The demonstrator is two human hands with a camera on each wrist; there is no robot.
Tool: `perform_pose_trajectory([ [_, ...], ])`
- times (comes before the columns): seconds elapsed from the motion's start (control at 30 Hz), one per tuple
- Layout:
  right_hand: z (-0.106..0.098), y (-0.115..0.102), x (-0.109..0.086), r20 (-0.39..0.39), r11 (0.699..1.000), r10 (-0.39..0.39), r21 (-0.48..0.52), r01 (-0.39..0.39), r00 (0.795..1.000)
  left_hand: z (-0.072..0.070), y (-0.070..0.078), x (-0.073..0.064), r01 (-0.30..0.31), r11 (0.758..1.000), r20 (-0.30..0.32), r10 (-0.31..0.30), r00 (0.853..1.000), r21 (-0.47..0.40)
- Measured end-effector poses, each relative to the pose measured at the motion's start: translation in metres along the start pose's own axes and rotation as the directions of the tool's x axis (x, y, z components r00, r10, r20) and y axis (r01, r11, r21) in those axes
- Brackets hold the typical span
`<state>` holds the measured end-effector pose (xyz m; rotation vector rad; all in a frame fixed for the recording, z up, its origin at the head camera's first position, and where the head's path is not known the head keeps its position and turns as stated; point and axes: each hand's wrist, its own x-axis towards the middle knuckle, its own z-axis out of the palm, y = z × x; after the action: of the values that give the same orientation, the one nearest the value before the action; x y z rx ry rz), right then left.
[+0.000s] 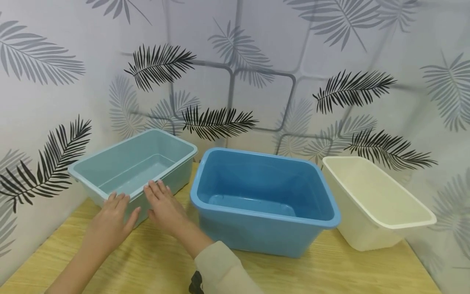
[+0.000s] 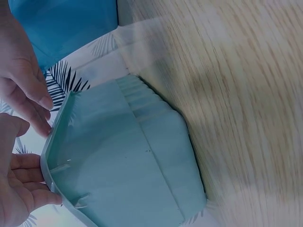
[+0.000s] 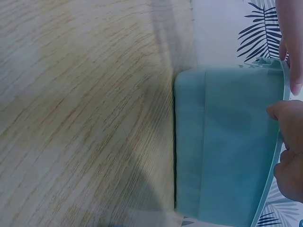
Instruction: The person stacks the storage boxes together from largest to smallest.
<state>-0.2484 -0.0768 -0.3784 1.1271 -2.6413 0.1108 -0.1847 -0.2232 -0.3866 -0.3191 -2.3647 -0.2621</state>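
"At the table's (image 1: 147, 269) far left corner stands the pale teal tub (image 1: 125, 163); how are the hands?"

"Both are unclenched: the left hand (image 1: 108, 223) and the right hand (image 1: 166, 209) rest their fingers on its near rim, without grasping."

"What could go wrong?"

"Pressing this rim too hard could tip it; sliding it right could knock the blue tub (image 1: 253, 232)."

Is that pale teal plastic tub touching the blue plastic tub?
Apart: the head view shows a strip of wooden tabletop between the teal tub and the blue tub.
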Motion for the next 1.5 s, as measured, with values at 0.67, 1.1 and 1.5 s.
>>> perform_pose_trajectory([
  [0.67,-0.006,0.010,0.004,0.045,0.989,0.126,0.072,-0.129,0.991,-0.008,-0.002,-0.003,0.063,0.997,-0.023,-0.064,0.998,-0.033],
  [1.1,-0.005,0.009,0.005,0.010,0.989,0.128,0.070,-0.128,0.992,-0.011,0.003,-0.002,0.132,0.991,-0.050,-0.131,0.990,0.012],
  [1.5,-0.003,0.004,0.006,-0.019,0.992,0.122,0.042,-0.121,0.992,-0.006,-0.004,-0.004,0.174,0.984,-0.120,-0.169,0.978,0.034],
])
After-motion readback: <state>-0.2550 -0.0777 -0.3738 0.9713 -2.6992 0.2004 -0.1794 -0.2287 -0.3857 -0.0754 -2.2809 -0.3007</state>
